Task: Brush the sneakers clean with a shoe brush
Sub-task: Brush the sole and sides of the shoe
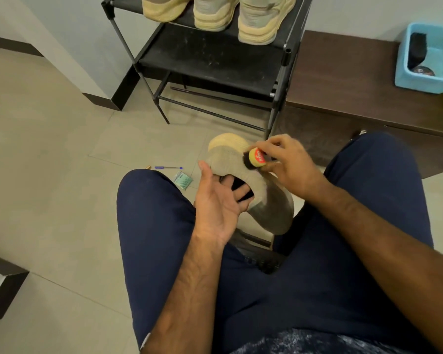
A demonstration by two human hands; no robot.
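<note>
The beige knit sneaker (pixel 228 163) sits just below the centre of the frame, held above the floor between the person's knees, its toe pointing up-frame and its heel toward the lower right. The shoe brush (pixel 255 157) lies on its upper near the collar, dark bristles against the fabric. The brush's rounded yellow end carries a red patch with white writing, too blurred to read. The right hand (pixel 289 167) grips the brush from the right, fingers curled over its back. The left hand (pixel 215 203), palm up, holds the sneaker with its fingers tucked into the opening and its thumb along the outer side.

Navy trousers (pixel 159 226) fill the lower frame. On the tiled floor left of the sneaker lie a blue pen (pixel 168 167) and a small green-printed packet (pixel 182 179). At top centre a black shoe rack (pixel 210 60) bears three more pale sneakers (pixel 215 14). A dark wooden bench (pixel 343 80) runs to the right, with a light blue tub (pixel 425 83) at the upper right.
</note>
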